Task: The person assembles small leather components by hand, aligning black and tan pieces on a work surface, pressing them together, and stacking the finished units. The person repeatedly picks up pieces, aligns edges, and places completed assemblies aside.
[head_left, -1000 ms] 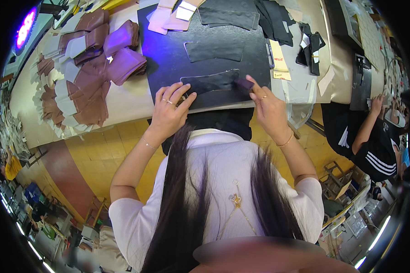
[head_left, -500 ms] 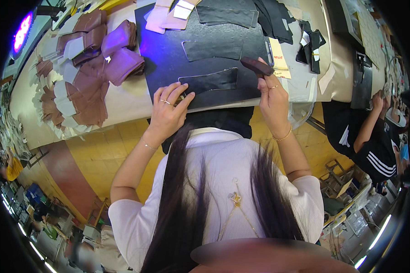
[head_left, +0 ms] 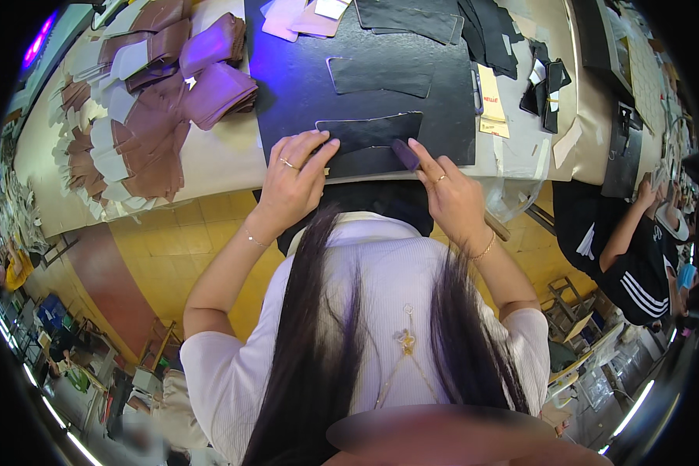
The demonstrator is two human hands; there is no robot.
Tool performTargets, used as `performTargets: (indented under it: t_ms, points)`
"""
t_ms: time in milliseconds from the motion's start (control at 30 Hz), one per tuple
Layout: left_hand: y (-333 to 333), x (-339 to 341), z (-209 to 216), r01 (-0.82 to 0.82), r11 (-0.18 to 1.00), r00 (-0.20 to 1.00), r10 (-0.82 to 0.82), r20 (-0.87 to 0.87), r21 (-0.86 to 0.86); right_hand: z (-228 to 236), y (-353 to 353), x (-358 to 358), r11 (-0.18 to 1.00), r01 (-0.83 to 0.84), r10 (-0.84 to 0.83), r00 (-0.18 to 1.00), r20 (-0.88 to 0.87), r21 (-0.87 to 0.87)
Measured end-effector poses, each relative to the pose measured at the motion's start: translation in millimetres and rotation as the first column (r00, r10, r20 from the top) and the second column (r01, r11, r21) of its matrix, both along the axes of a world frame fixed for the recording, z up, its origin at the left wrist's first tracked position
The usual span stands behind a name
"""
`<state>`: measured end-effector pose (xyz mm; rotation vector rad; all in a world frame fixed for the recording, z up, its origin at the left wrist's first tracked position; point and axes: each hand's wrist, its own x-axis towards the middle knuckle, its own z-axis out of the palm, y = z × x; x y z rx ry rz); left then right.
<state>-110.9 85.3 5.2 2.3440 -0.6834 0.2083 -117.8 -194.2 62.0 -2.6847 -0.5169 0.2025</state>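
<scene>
My left hand point(head_left: 297, 175) has its fingertips resting on the left end of a black leather-like piece point(head_left: 377, 130) with pale edges. That piece lies near the front of a black work mat point(head_left: 287, 93). My right hand point(head_left: 452, 190) grips a tool whose dark, rounded head point(head_left: 405, 154) is down at the piece's lower right edge. A wooden handle end point(head_left: 499, 227) shows below the hand and appears to belong to that tool. The exact kind of tool cannot be made out. A second black piece point(head_left: 380, 77) lies farther back on the mat.
Stacks of brown pieces point(head_left: 155, 151) cover the table's left side. More black pieces point(head_left: 412, 22) and pink ones point(head_left: 287, 17) lie at the far side. To the right are a yellow-and-white card point(head_left: 492, 101) and small black items point(head_left: 547, 85). Another person point(head_left: 633, 248) sits at right.
My right hand has come down and leftward, bringing the dark-headed tool from above the mat to the black piece's edge. My left hand stays at the piece's left end.
</scene>
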Motion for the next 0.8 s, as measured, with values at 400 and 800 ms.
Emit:
performTargets:
  t_ms: [400, 800]
  points:
    - [7.4, -1.7, -2.4, -0.112, 0.931, 0.985, 0.056, -0.166, -0.348, 2.8, 44.7, 18.4, 0.968, -0.198, 0.201, 0.98, -0.002, 0.156]
    - [0.4, -1.5, 8.0, 0.015, 0.99, 0.999, -0.019, 0.03, 0.137, 6.6, 3.3, 13.3, 0.992, 0.048, -0.054, 0.997, 0.049, 0.112]
